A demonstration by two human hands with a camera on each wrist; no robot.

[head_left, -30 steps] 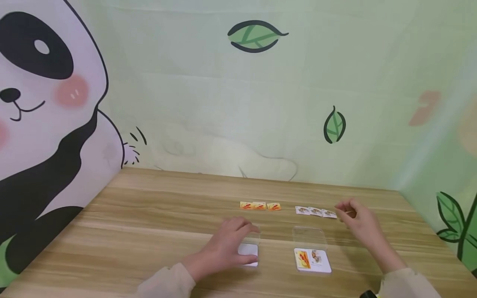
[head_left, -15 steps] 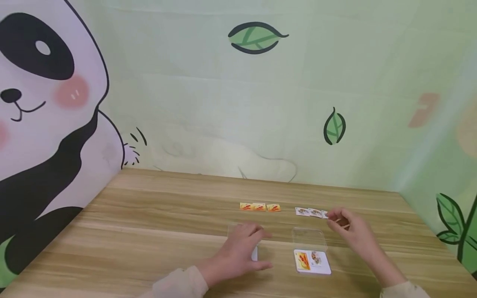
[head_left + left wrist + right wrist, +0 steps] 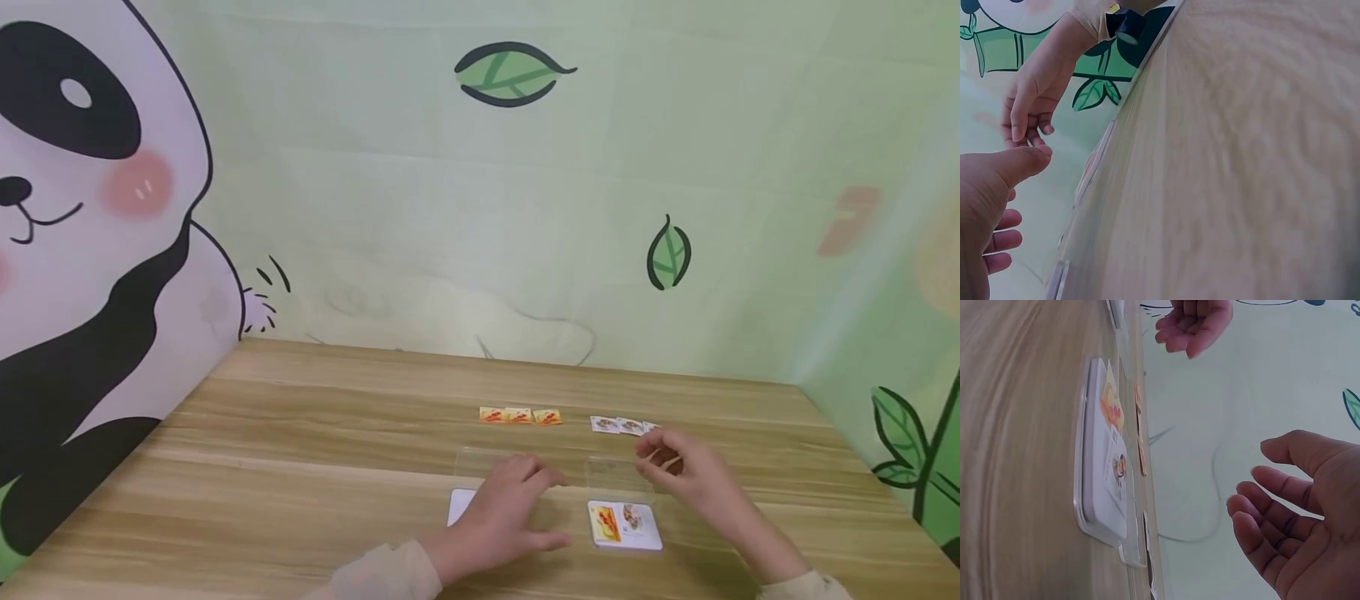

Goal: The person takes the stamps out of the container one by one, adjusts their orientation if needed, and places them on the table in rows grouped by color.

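My left hand [image 3: 498, 517] hovers over the left clear plastic box, fingers and thumb spread, holding nothing. It partly covers a white block [image 3: 460, 504] in that box. My right hand [image 3: 693, 471] hangs in the air beside the right box's raised clear lid [image 3: 615, 475]. In the right wrist view its fingers [image 3: 1272, 487] are loosely bent and hold nothing. The right box holds a white block [image 3: 645, 537] topped by a small orange picture card [image 3: 604, 523] and a white picture card [image 3: 633, 518]. Both lids stand hinged back.
Behind the boxes lies a row of three orange picture cards [image 3: 517, 416]. To its right is a row of three white picture cards [image 3: 617, 425], its right end partly behind my right hand. A printed panda curtain [image 3: 375, 208] backs the wooden table [image 3: 300, 467].
My left hand has moved right, uncovering more of the left box's lid. My right hand has moved left and down from the end of the white cards toward the right box's lid.
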